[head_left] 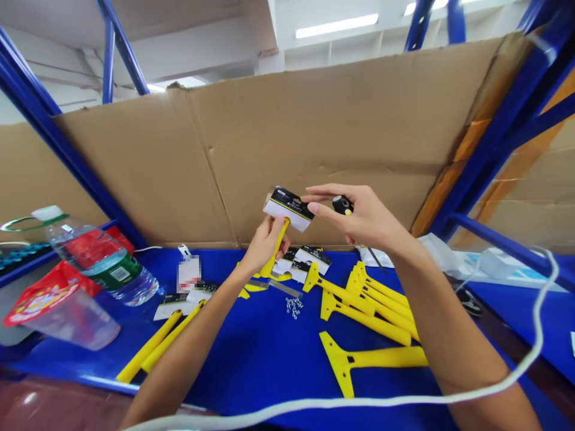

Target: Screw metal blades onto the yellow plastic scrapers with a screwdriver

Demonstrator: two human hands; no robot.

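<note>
My left hand (264, 242) is closed around a yellow scraper (271, 263), held tilted above the table. A black and white header card (287, 209) stands at the upper end of its handle. My right hand (371, 218) keeps a black-handled screwdriver (342, 205) tucked in the palm, its thin shaft pointing down. The thumb and forefinger of that hand reach the card's right edge; whether they press on it I cannot tell. Below lie a pile of small metal fasteners (294, 307), a flat metal strip (286, 288) and more header cards (313, 256).
Several yellow T-shaped scrapers (372, 357) lie to the right. Two yellow handles with cards (150, 347) lie at left, near a water bottle (105, 263) and a clear plastic cup (85, 320). A white cable (341, 404) crosses the front; a cardboard wall (314, 131) stands behind.
</note>
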